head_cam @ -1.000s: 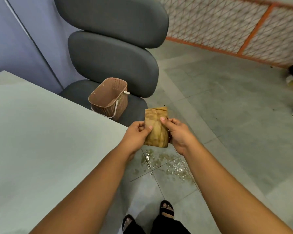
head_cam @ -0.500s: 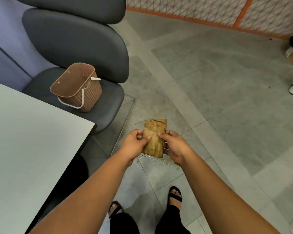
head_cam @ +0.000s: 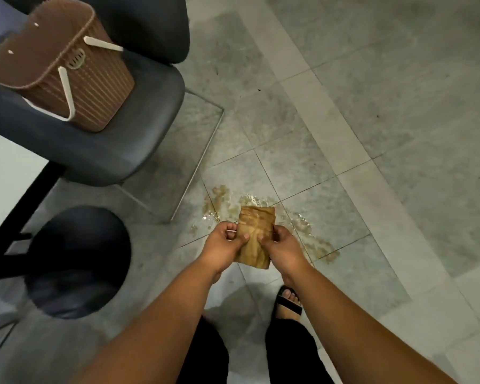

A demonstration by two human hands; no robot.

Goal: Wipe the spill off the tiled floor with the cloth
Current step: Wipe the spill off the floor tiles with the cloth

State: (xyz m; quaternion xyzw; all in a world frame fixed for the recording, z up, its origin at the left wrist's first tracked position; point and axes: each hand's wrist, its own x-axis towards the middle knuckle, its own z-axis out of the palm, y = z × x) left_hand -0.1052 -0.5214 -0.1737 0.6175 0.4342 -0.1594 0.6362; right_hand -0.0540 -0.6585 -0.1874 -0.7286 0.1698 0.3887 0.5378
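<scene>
While both arms reach down, left hand [head_cam: 224, 242] and right hand [head_cam: 278, 245] pinch the folded cloth [head_cam: 255, 235] between thumbs and fingers, brown spill [head_cam: 311, 239] just beyond the fingertips.

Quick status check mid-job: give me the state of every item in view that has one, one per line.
cloth: folded, held in both hands above the spill
left hand: gripping the cloth's left edge
right hand: gripping the cloth's right edge
spill: wet on the tiles, not yet wiped
basket: upright on the chair seat, handle down
chair: holding the basket
</scene>
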